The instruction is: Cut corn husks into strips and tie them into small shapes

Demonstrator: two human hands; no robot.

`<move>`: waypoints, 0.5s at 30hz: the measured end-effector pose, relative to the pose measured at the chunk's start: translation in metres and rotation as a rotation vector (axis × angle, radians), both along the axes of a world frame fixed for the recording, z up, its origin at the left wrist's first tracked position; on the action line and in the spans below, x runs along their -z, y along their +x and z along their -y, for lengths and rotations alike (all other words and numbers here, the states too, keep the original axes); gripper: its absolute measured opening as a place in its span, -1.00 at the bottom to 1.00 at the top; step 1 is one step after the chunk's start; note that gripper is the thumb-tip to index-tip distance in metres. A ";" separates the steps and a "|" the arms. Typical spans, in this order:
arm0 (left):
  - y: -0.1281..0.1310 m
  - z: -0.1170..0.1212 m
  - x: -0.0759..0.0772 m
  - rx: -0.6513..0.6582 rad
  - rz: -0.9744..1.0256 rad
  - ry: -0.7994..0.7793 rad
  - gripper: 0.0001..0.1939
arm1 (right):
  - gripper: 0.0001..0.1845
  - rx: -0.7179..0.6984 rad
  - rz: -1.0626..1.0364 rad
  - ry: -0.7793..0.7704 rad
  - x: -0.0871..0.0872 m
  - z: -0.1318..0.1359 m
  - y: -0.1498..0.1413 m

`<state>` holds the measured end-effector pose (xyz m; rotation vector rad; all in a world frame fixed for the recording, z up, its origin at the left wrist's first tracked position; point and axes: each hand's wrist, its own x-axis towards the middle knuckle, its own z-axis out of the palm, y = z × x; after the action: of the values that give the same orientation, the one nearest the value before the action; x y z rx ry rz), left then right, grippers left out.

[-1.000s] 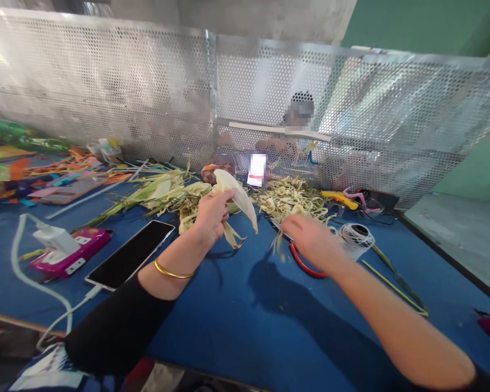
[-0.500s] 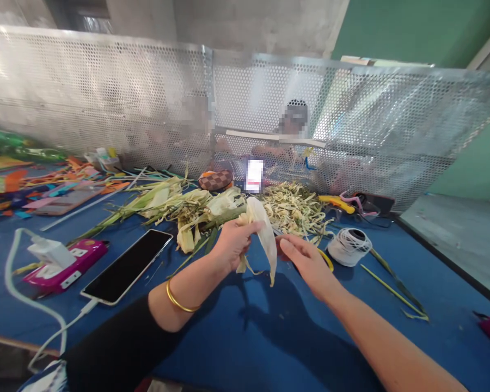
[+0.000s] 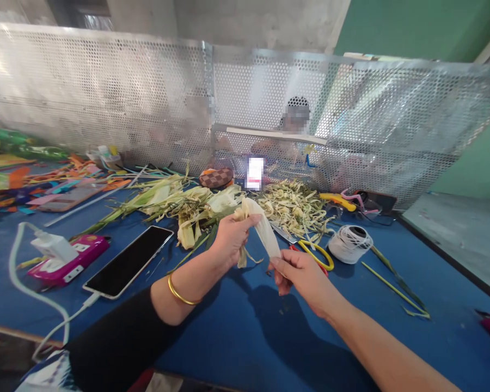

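A pale corn husk (image 3: 264, 231) is stretched between my two hands over the blue table. My left hand (image 3: 233, 237) is closed around its gathered upper end, and thin strips dangle below the fingers. The tip at the lower right is pinched between the thumb and fingers of my right hand (image 3: 296, 269). Just behind the right hand lie scissors with yellow and red handles (image 3: 316, 255), partly covered by it. A spool of white string (image 3: 350, 244) stands to the right of them. Beyond the hands is a heap of shredded husk strips (image 3: 292, 209).
Whole husks (image 3: 179, 204) lie at the back left. A phone (image 3: 130, 261) on a cable and a magenta power strip (image 3: 71, 261) are at the left. A perforated metal screen (image 3: 126, 98) runs along the back, with people behind it. Coloured scraps (image 3: 65, 185) cover the far left.
My right hand has moved down and slightly left and taken hold of the husk's free tip. The husk is now drawn out toward the right. The scissors show more.
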<state>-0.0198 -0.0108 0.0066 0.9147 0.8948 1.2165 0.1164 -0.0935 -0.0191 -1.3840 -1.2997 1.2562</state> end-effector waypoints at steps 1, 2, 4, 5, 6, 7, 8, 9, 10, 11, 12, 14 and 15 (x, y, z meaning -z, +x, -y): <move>-0.001 -0.002 -0.001 -0.019 0.010 -0.001 -0.69 | -0.66 -0.014 0.019 0.009 0.000 0.000 0.002; -0.002 -0.004 -0.001 -0.041 0.022 -0.003 -0.69 | -0.68 -0.023 0.036 0.015 -0.001 0.001 0.004; -0.006 -0.010 -0.003 -0.093 0.049 -0.009 -0.70 | -0.71 -0.025 0.061 0.022 -0.002 0.001 0.006; -0.008 -0.013 -0.004 -0.115 0.059 -0.012 -0.71 | -0.72 -0.024 0.070 0.027 -0.004 0.002 0.006; -0.011 -0.016 -0.005 -0.133 0.065 -0.015 -0.72 | -0.73 -0.023 0.076 0.032 -0.005 0.003 0.006; -0.013 -0.019 -0.006 -0.143 0.069 -0.020 -0.72 | -0.74 -0.024 0.082 0.038 -0.006 0.003 0.005; -0.016 -0.022 -0.007 -0.145 0.073 -0.017 -0.72 | -0.74 -0.029 0.088 0.041 -0.007 0.004 0.005; -0.018 -0.024 -0.008 -0.145 0.075 -0.008 -0.71 | -0.75 -0.039 0.095 0.041 -0.008 0.005 0.005; -0.019 -0.025 -0.009 -0.142 0.076 0.004 -0.71 | -0.75 -0.058 0.108 0.034 -0.008 0.005 0.005; -0.019 -0.024 -0.009 -0.135 0.074 0.018 -0.71 | -0.73 -0.076 0.131 0.030 -0.009 0.004 0.005; -0.019 -0.023 -0.010 -0.117 0.066 0.030 -0.72 | -0.71 -0.085 0.163 0.033 -0.009 0.004 0.007; -0.015 -0.017 -0.010 -0.036 0.034 0.035 -0.73 | -0.65 -0.036 0.206 0.078 -0.011 0.000 0.012; -0.012 -0.012 -0.009 0.053 0.004 0.034 -0.73 | -0.63 0.024 0.188 0.111 -0.012 -0.001 0.014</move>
<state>-0.0322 0.0008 0.0156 0.9571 0.8445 1.1909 0.1308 -0.0920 -0.0073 -1.4603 -1.4529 1.0413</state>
